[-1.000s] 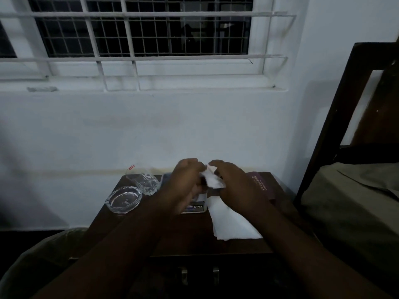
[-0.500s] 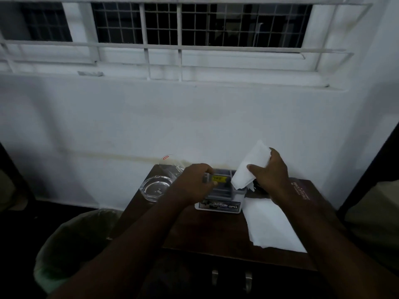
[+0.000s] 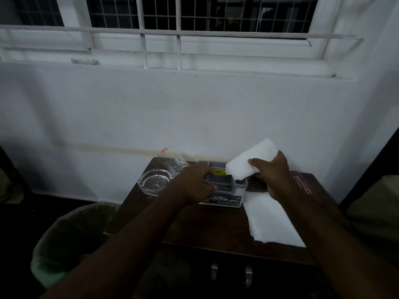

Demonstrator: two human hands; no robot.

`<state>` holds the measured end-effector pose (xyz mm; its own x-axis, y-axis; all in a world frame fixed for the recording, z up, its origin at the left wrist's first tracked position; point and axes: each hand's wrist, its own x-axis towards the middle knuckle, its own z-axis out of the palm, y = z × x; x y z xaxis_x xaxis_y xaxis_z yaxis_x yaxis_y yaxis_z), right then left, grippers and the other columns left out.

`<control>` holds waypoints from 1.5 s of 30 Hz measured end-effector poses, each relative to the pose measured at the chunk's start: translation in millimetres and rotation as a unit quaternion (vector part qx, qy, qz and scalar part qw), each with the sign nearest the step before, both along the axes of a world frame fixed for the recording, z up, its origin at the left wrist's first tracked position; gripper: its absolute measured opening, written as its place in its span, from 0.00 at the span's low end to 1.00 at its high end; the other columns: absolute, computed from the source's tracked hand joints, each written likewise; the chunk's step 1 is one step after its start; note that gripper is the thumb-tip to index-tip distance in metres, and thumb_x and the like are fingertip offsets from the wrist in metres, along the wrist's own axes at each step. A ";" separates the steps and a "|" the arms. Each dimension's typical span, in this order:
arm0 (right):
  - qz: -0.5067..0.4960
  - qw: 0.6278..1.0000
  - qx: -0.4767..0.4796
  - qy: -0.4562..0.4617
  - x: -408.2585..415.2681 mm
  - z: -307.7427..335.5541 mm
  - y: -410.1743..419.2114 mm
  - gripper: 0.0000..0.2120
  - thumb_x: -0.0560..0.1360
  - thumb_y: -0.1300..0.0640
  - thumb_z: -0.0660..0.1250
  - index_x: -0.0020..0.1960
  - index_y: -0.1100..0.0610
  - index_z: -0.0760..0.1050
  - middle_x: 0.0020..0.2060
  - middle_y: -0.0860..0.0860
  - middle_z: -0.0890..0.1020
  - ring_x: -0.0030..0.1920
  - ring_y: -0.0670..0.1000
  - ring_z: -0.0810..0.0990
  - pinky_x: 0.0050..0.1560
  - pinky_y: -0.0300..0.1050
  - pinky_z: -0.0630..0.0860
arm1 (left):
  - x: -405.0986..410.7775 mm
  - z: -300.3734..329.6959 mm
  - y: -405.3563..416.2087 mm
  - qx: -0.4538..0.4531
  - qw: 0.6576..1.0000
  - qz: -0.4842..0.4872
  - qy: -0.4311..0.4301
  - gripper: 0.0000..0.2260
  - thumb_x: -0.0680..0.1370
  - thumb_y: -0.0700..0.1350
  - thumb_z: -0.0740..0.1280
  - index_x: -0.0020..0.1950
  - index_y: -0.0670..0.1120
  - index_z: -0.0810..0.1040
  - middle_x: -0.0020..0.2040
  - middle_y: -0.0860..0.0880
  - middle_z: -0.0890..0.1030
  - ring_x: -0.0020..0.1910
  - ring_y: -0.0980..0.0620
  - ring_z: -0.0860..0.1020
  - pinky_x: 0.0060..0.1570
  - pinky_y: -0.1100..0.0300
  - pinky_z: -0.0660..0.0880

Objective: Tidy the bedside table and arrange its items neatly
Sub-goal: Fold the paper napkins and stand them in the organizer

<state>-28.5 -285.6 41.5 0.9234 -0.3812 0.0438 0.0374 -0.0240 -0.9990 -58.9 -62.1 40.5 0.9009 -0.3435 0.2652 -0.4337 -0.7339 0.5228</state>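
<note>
On the dark wooden bedside table (image 3: pixel 194 225) stands a small grey and white box (image 3: pixel 226 190) labelled OPEL. My left hand (image 3: pixel 192 184) grips the box's left side, fingers curled over its top edge. My right hand (image 3: pixel 272 175) holds a folded white tissue (image 3: pixel 250 162) up above the box's right end. A flat white tissue sheet (image 3: pixel 272 219) lies on the table to the right of the box. A clear glass ashtray (image 3: pixel 154 183) and a clear drinking glass (image 3: pixel 172 161) sit at the table's back left corner.
A dark red booklet (image 3: pixel 306 186) with printed lettering lies at the table's right, partly under my right arm. A bin lined with a pale green bag (image 3: pixel 71 238) stands on the floor left of the table. The white wall and barred window rise behind. Bedding lies at the right edge.
A second ago both hands held the tissue together over the box. My left hand has let go and taken the box's left side; my right hand has lifted the folded tissue. The camera swung left.
</note>
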 end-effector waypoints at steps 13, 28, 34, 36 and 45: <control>-0.092 0.935 -0.297 -0.174 -20.2 18.9 13.4 0.25 0.68 0.61 0.70 0.64 0.56 0.72 0.53 0.53 0.81 0.52 0.54 0.79 0.52 0.45 0.75 | -1.1 -0.4 -1.9 0.018 1.000 -0.001 -0.012 0.18 0.74 0.48 0.72 0.62 0.45 0.76 0.59 0.45 0.76 0.56 0.50 0.73 0.54 0.60 0.70; -0.035 0.911 -0.389 -0.132 -15.1 -4.1 25.3 0.25 0.70 0.60 0.70 0.66 0.57 0.70 0.55 0.54 0.78 0.56 0.55 0.76 0.48 0.43 0.68 | -0.7 -3.0 -1.0 0.034 0.999 -0.013 -0.015 0.20 0.73 0.48 0.72 0.63 0.43 0.75 0.60 0.44 0.76 0.58 0.47 0.72 0.58 0.57 0.70; -0.037 0.920 -0.365 -0.137 -11.3 -8.6 24.2 0.25 0.69 0.55 0.73 0.64 0.53 0.71 0.50 0.53 0.79 0.48 0.55 0.80 0.47 0.50 0.77 | -0.7 -2.8 -1.2 0.045 0.999 -0.012 -0.011 0.21 0.73 0.47 0.72 0.64 0.43 0.74 0.61 0.44 0.75 0.60 0.46 0.72 0.60 0.55 0.70; -0.032 0.920 -0.366 -0.138 -11.4 -8.6 22.6 0.24 0.70 0.55 0.73 0.64 0.54 0.71 0.50 0.53 0.79 0.48 0.55 0.79 0.45 0.47 0.76 | 0.3 -2.1 -1.8 0.051 0.999 -0.013 -0.009 0.21 0.74 0.47 0.72 0.65 0.43 0.74 0.61 0.44 0.75 0.61 0.46 0.72 0.60 0.55 0.70; -0.071 0.939 -0.313 -0.120 -19.8 16.0 -16.3 0.20 0.74 0.40 0.68 0.58 0.53 0.76 0.39 0.43 0.79 0.41 0.49 0.80 0.46 0.46 0.77 | -13.8 5.9 -37.5 0.009 0.969 -0.092 -0.230 0.09 0.72 0.49 0.67 0.50 0.47 0.80 0.51 0.50 0.80 0.51 0.50 0.77 0.52 0.52 0.73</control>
<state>-48.3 -301.9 57.4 0.8000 -0.3304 0.5009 0.2114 -0.6260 -0.7506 -72.7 -99.6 46.4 0.6122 -0.4953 0.6163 -0.7418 -0.6297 0.2307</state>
